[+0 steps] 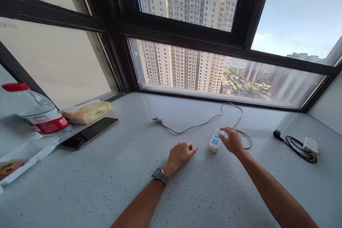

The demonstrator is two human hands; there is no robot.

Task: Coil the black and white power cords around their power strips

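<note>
A small white power strip point(214, 141) with blue socket faces lies on the speckled counter. Its grey cord point(196, 126) loops behind it and runs left to a plug point(157, 120). My right hand point(232, 140) is at the strip's far right edge, thumb and fingers apart over it; whether they touch it is hard to see. My left hand point(181, 155) rests on the counter left of the strip, fingers curled in and thumb sticking out, with nothing visible in it. A metal watch point(160, 176) is on the left wrist.
At right lies a white adapter box point(310, 146) with a coiled black cord and plug point(278, 134). At left are a phone point(88, 133), a yellow packet point(89, 112), a red-capped bottle point(40, 112) and an opened food package point(29, 155). Dark-framed windows point(184, 34) border the counter.
</note>
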